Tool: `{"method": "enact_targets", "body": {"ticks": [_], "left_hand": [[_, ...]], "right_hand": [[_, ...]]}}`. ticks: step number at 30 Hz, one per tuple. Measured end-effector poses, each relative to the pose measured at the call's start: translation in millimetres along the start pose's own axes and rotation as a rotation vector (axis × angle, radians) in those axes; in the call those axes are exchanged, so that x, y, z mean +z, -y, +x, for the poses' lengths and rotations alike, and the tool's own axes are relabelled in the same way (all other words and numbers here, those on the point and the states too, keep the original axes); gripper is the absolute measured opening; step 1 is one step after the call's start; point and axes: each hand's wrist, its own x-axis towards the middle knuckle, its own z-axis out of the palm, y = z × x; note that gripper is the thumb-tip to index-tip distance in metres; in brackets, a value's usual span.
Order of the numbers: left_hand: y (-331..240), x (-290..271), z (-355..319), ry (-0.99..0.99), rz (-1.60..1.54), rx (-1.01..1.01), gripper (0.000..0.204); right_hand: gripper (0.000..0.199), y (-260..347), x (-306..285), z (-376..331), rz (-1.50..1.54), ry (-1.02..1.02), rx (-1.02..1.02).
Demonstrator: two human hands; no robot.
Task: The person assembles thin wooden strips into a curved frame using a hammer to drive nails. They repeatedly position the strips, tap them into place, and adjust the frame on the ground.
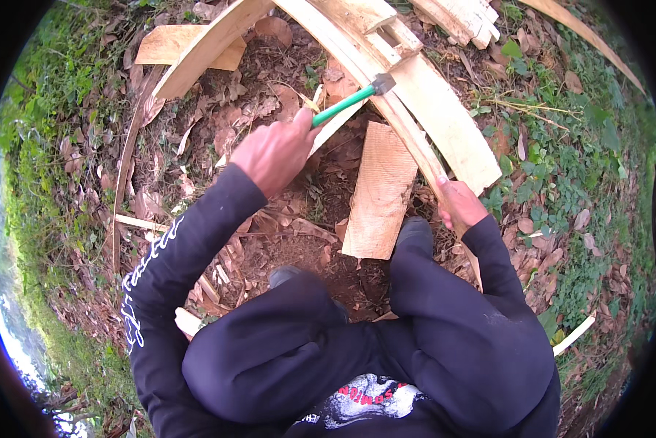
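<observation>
Flanking hammer (346, 101): planks (445, 120), leaves (218, 139)

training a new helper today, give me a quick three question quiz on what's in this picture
1. True or false: the left hand grips the green-handled hammer.
2. What does the right hand hold? A) a long wooden strip B) a saw C) a dry leaf
3. Fill in: the hammer's head rests against the ____ strip, above the short flat board lying on the ground.

Key: 1 true; 2 A; 3 wooden
</observation>
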Motion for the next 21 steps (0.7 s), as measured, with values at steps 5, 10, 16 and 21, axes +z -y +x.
{"method": "enact_targets", "body": {"ticks": [5,10,16,21], "left_hand": [[-31.0,-38.5,7.2,-0.494,-0.249,0.29,0.027],[-8.2,8.5,-4.1,-0.211,0.165,0.234,0.032],[-22.3,1.9,-15.7,-0.535,-0.351,0.278,0.03],[-42.6,-31.3,-25.7,-0.251,-0.096,0.16,0.033]], "right_hand": [[0.049,1.5,-3.7,2.0,0.083,-0.051,0.03],[0.051,-8.1,1.3,-16.4,0.11,0.009,0.062],[0.049,-1.3,-3.0,-14.1,0.12,0.036,0.058],[0.05,-17.2,1.8,-21.1,0.087,0.02,0.105]]}}
